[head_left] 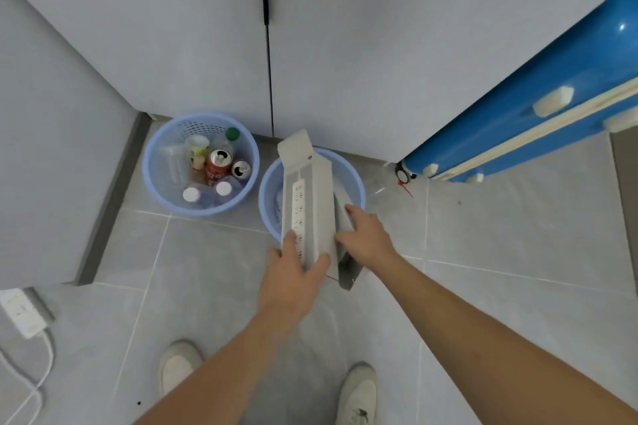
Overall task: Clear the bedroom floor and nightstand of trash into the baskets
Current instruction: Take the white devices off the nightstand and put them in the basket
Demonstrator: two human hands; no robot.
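A long grey cardboard power-strip box (312,197) with an open end flap is held slanted over the right blue basket (354,179). My left hand (293,272) grips its near end, thumb on the right edge. My right hand (366,235) holds a second grey cardboard piece (347,266) beside the box. The left blue basket (155,179) holds plastic bottles, two drink cans and a cup. Little of the right basket's inside shows behind the box.
Grey wardrobe doors (345,62) stand right behind the baskets. A blue suitcase (535,107) on wheels stands at the right, with a clear plastic bottle (379,188) lying on the tiles beside it. A white power strip (20,314) and cable lie at the lower left. My shoes show below.
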